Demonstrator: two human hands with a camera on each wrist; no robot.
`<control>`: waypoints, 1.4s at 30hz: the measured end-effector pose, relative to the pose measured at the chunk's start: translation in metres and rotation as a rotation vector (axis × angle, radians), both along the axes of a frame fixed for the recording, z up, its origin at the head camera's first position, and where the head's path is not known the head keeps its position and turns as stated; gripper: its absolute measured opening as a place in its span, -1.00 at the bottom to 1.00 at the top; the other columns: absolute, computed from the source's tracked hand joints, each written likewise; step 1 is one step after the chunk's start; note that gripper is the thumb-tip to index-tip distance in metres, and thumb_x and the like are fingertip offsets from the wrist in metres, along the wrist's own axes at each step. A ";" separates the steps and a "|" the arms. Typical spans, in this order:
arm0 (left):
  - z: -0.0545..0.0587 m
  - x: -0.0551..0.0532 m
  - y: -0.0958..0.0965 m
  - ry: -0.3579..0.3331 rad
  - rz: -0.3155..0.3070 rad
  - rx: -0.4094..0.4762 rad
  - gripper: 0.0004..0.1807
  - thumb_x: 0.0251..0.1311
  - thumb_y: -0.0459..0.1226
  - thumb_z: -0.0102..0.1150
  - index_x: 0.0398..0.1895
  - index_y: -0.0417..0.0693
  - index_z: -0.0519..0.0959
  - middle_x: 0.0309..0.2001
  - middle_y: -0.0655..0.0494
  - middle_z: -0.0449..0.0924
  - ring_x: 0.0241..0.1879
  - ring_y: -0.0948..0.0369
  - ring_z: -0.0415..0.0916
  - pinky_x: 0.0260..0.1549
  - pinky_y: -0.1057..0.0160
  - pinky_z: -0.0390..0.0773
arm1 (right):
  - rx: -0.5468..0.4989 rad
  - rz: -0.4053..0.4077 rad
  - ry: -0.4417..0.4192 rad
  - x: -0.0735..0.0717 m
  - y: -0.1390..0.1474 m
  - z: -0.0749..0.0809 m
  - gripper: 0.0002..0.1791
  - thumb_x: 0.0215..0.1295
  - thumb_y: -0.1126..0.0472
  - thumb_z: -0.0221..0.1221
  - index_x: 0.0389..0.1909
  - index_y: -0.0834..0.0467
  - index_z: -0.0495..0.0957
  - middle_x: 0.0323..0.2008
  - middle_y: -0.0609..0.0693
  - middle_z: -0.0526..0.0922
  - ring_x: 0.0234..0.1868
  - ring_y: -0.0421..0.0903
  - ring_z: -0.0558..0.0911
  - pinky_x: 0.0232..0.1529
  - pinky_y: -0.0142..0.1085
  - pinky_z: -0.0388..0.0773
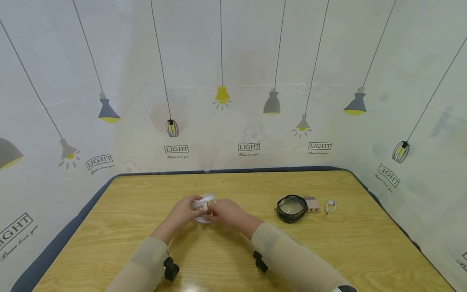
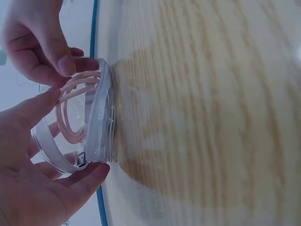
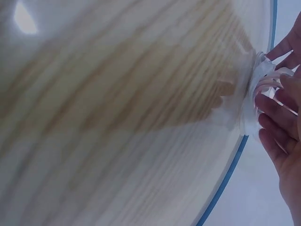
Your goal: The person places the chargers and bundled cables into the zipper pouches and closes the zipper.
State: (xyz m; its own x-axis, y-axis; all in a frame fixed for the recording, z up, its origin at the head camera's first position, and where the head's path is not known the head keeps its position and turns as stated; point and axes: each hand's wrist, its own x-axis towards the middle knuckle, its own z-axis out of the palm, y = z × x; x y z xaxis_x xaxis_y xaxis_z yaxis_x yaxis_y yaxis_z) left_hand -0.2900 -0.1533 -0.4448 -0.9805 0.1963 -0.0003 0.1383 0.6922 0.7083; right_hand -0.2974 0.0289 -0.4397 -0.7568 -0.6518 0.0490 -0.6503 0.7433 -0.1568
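A clear round pouch with a white zip band (image 2: pixel 99 127) stands on the table, its lid raised. My left hand (image 1: pixel 184 211) holds the pouch from the left, with fingers at its lid and lower edge in the left wrist view. Inside the opening sits a coiled pale pink cable (image 2: pixel 70 134). From the other side, my right hand (image 1: pixel 226 211) reaches into the pouch and pinches the top of the coil between thumb and fingers. In the right wrist view the fingers partly hide the coil.
To the right on the wooden table (image 1: pixel 233 259) lies a round clear case with black trim (image 1: pixel 292 207). A pink charger plug (image 1: pixel 312 204) touches its right side. Farther right is a small looped white cable (image 1: pixel 331 206). A printed curtain (image 1: pixel 233 52) stands behind the table.
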 end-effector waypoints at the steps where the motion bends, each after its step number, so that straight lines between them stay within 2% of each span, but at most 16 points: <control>1: 0.000 0.000 0.000 0.003 -0.002 -0.003 -0.44 0.21 -0.22 0.32 0.24 -0.25 0.46 0.16 -0.20 0.49 0.11 -0.08 0.44 0.07 -0.12 0.43 | -0.004 0.005 0.011 0.001 0.001 0.000 -0.83 0.35 -0.01 0.21 -0.28 -0.02 0.66 -0.44 -0.21 0.62 -0.43 -0.28 0.53 -0.34 -0.39 0.50; 5: 0.000 0.001 0.000 -0.009 0.002 0.008 -0.43 0.22 -0.23 0.31 0.26 -0.25 0.44 0.20 -0.22 0.46 0.17 -0.11 0.40 0.12 -0.14 0.38 | 0.017 0.014 0.070 0.002 0.005 0.000 -0.84 0.28 0.01 0.28 -0.38 -0.01 0.70 -0.44 -0.22 0.61 -0.39 -0.27 0.54 -0.31 -0.41 0.52; 11: 0.001 0.002 -0.002 -0.007 0.003 0.012 -0.44 0.22 -0.24 0.31 0.26 -0.24 0.44 0.19 -0.20 0.47 0.16 -0.10 0.41 0.12 -0.14 0.38 | 0.076 0.074 0.175 0.002 0.007 -0.004 -0.88 0.19 0.03 0.36 -0.32 -0.05 0.77 -0.35 -0.22 0.63 -0.32 -0.25 0.54 -0.23 -0.41 0.51; 15: 0.002 0.002 -0.002 0.008 -0.008 0.009 -0.45 0.18 -0.24 0.35 0.22 -0.24 0.47 0.14 -0.18 0.52 0.11 -0.07 0.44 0.08 -0.11 0.40 | 0.100 0.077 0.203 0.001 0.005 -0.006 -0.90 0.14 0.03 0.39 -0.35 -0.07 0.78 -0.35 -0.23 0.63 -0.34 -0.24 0.51 -0.25 -0.40 0.49; 22: 0.000 0.001 0.000 0.019 -0.001 0.006 -0.40 0.08 -0.26 0.43 0.20 -0.25 0.49 0.13 -0.17 0.52 0.11 -0.06 0.44 0.10 -0.10 0.40 | 0.142 0.068 0.203 0.000 0.004 -0.011 -0.93 0.10 0.07 0.42 -0.37 -0.08 0.78 -0.42 -0.25 0.59 -0.38 -0.25 0.47 -0.28 -0.42 0.46; 27: -0.002 -0.002 0.000 0.032 -0.002 -0.009 -0.38 0.07 -0.27 0.44 0.21 -0.26 0.48 0.17 -0.21 0.49 0.16 -0.12 0.40 0.15 -0.14 0.35 | 0.132 0.063 0.188 -0.001 0.003 -0.013 -0.94 0.13 0.08 0.41 -0.35 -0.10 0.78 -0.36 -0.25 0.61 -0.35 -0.25 0.47 -0.25 -0.42 0.46; 36: -0.004 -0.004 -0.001 0.025 0.008 -0.015 -0.43 0.05 -0.30 0.45 0.16 -0.22 0.53 0.16 -0.18 0.50 0.18 -0.11 0.39 0.16 -0.13 0.35 | 0.070 0.108 0.166 0.000 0.003 -0.013 -0.93 0.19 0.10 0.36 -0.31 -0.11 0.77 -0.29 -0.25 0.64 -0.31 -0.24 0.45 -0.21 -0.42 0.42; 42: -0.002 -0.002 -0.003 0.028 -0.002 -0.005 -0.44 0.01 -0.32 0.47 0.15 -0.17 0.55 0.17 -0.16 0.50 0.20 -0.12 0.37 0.18 -0.14 0.32 | 0.031 0.090 0.108 0.002 0.002 -0.013 -0.93 0.22 0.13 0.35 -0.30 -0.05 0.76 -0.32 -0.24 0.67 -0.26 -0.24 0.52 -0.14 -0.41 0.47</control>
